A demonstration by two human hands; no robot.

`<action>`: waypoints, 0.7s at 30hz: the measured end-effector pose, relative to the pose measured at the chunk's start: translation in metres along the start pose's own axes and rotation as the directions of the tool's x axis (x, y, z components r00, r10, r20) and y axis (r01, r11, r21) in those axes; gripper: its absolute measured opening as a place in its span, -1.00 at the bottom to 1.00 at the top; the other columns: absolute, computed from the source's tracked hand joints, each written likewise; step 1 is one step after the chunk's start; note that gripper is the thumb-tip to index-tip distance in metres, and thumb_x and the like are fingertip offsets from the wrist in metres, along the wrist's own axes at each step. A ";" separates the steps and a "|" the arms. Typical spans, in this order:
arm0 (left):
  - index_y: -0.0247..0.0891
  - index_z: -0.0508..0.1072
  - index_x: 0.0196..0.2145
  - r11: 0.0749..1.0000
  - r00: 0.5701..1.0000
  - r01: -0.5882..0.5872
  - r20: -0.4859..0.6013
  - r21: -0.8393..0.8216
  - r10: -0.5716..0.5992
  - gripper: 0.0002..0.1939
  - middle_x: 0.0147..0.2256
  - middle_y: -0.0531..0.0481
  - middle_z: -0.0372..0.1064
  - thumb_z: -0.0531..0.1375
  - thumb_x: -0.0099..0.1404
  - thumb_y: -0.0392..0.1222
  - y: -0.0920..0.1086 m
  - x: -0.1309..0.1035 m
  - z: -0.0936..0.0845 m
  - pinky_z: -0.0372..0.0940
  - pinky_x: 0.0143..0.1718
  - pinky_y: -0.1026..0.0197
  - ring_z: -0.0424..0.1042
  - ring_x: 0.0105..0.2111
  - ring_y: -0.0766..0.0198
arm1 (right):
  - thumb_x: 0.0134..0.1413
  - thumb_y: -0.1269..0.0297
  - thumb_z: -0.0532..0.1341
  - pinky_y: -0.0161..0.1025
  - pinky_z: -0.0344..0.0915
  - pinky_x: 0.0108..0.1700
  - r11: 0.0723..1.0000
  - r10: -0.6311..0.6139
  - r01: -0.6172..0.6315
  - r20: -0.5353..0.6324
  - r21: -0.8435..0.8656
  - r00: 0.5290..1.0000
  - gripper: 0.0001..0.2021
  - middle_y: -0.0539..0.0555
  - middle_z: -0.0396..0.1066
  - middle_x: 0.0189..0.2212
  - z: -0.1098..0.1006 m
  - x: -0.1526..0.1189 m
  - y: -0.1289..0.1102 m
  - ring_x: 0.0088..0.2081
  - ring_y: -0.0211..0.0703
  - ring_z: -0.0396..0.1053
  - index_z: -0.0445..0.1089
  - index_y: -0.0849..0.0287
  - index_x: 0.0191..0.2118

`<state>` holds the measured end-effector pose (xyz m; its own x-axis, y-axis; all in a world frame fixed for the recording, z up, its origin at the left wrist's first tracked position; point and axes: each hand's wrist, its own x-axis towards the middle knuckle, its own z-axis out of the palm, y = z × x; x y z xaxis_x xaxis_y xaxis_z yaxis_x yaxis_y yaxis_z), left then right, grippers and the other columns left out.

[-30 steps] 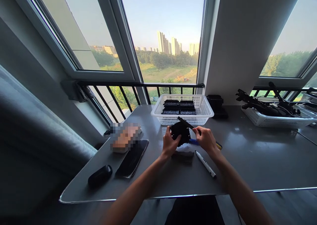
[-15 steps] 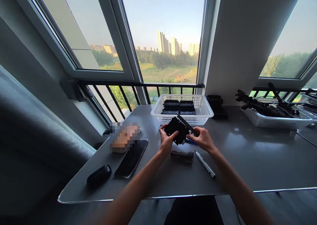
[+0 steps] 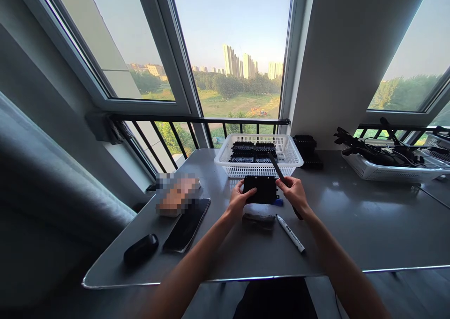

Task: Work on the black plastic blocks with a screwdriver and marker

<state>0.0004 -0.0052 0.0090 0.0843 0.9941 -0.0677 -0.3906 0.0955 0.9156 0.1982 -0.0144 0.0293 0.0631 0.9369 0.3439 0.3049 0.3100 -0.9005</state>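
My left hand (image 3: 240, 198) grips a flat black rectangular part (image 3: 260, 189) with small tabs on its edge, thumb across its face. In my right hand (image 3: 292, 192) is a long thin black strip (image 3: 275, 166), slanting up and to the left; its lower end comes out below the palm. My right fingertips are close to the part's right edge; whether they touch it I cannot tell. Partly hidden behind the part lies a blue object (image 3: 279, 202). Nearer me on the table are a dark, rumpled bundle (image 3: 258, 221) and a white marker pen (image 3: 290, 233).
A white plastic basket (image 3: 258, 170) with several black parts stands behind my hands. Black parts (image 3: 306, 151) are stacked beside it. Another white basket (image 3: 390, 171) holds black items and cables. At left lie a black phone-like slab (image 3: 187, 225), a black mouse (image 3: 141, 250) and a blurred-out object (image 3: 177, 195).
The black part has turned from a tilted position to nearly level. My right hand has shifted slightly right, and the strip has moved away from the part's edge.
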 end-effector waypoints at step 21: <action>-0.22 0.28 -0.26 0.837 0.927 -0.357 0.045 0.414 0.373 -0.63 -0.35 0.03 0.44 0.32 -0.01 -0.18 -0.005 -0.002 0.002 0.35 -0.20 0.15 0.47 -0.29 0.18 | 0.10 -0.12 0.17 -0.31 0.06 -0.48 0.820 -0.185 0.223 0.125 -0.527 0.975 -0.60 -0.01 0.37 -0.58 0.009 -0.013 -0.007 -0.55 -0.23 0.26 0.28 0.13 -0.48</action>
<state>0.0040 -0.0078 0.0051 -0.0257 0.9547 0.2965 0.0228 -0.2959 0.9549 0.1870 -0.0278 0.0288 -0.1137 0.8760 0.4687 0.7649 0.3783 -0.5214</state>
